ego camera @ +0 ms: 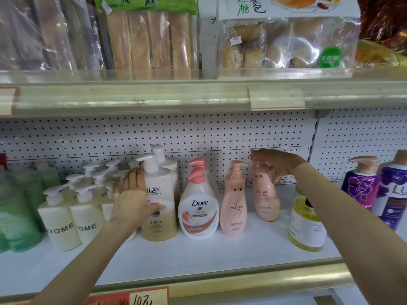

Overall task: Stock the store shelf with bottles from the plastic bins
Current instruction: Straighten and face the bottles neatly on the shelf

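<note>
On the white shelf (198,256) stands a cream OLAY pump bottle (161,219). My left hand (132,201) grips its left side, thumb across the front. Right of it stand a white Dove bottle (198,214) and a pink pump bottle (233,208). A second pink bottle (265,194) tilts further back; my right hand (275,164) holds it by the top, fingers curled over the pump. No plastic bins are in view.
Cream YOME pump bottles (72,225) and green bottles (15,216) crowd the left. A yellow bottle (306,225) and purple LUX bottles (392,194) stand right. A pegboard wall (198,137) backs the shelf. Packaged bread (149,40) fills the shelf above.
</note>
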Motion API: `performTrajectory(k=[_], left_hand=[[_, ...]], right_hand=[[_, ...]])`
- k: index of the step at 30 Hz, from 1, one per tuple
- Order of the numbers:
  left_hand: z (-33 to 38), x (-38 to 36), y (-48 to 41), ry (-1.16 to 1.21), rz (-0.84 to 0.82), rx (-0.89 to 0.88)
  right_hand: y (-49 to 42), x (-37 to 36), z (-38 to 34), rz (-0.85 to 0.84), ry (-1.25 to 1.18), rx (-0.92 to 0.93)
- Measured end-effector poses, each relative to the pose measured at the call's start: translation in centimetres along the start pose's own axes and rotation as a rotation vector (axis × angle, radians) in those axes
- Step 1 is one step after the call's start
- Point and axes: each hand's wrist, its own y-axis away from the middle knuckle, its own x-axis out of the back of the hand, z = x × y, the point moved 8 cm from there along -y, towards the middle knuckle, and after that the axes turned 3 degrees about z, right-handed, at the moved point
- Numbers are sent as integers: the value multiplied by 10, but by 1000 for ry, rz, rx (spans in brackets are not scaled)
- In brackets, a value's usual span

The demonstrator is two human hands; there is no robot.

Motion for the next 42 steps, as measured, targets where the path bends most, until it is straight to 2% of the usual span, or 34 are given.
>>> performTrajectory(k=[5,13,29,35,42], left_hand=[[-3,-4,0,6,1,4],[-2,-1,-1,30,0,21],[-1,2,1,-9,1,43],[-2,0,2,-27,-1,41],[-2,-2,2,-35,-8,41]], right_hand=[[-4,14,6,27,-135,38],[-3,10,11,-35,-268,131],[-18,-57,-29,-404,-182,292],[-23,-59,-30,-464,-215,278],[-7,-60,-28,-411,-226,229]])
